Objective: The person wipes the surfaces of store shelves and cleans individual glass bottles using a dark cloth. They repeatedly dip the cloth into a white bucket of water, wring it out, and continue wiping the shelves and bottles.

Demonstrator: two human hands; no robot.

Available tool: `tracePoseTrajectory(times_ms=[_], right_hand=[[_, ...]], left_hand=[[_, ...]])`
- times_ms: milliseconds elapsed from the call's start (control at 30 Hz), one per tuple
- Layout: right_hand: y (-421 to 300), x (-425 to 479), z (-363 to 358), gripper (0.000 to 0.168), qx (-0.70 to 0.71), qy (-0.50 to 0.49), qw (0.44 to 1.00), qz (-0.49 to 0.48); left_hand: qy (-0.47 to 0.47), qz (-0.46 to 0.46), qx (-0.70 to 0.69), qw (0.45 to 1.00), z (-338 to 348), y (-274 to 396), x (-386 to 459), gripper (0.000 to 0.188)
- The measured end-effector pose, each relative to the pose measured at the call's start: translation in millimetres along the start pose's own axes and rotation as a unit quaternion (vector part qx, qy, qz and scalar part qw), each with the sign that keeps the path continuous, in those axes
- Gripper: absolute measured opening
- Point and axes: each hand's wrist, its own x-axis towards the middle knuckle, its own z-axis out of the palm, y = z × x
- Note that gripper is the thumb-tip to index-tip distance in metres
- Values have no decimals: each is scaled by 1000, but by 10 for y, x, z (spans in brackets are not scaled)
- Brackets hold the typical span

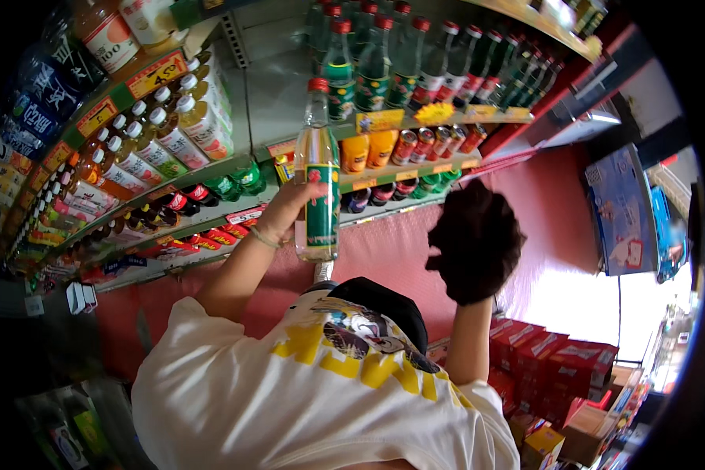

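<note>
My left hand (291,208) is closed around a clear glass bottle (317,241) with a red cap and a green label, held upright in front of the shelves. The thumb lies across the label, and a thin band circles the wrist. My right hand is raised to the right, covered or hidden by a dark brown, fuzzy bundle (476,241); its fingers cannot be made out. Just behind the held bottle, more glass bottles with red caps and green labels (371,88) stand in rows on a shelf.
Drink cans (423,145) line a lower shelf, with yellow price tags (380,121) along the edge above. White-capped drink bottles (194,120) fill the left shelves. Red cartons (578,364) are stacked at the lower right. A blue printed box (623,211) stands farther right above the reddish floor (388,247).
</note>
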Motion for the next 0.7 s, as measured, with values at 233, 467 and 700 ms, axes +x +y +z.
tracePoseTrajectory(times_ms=[233,467,700], right_hand=[[95,-332,489,84,-301,6,919,-255],[-390,-176,-253,61,-222,147,913,-308],[-454,83,-755,38,301,-5,945,-130]], left_hand=[[-85,242,224,940,1019,-732,-35,54],[-223,148,322,908,1792,-855,-477,63],[-340,-151,36,928,2074,-848,-434,53]])
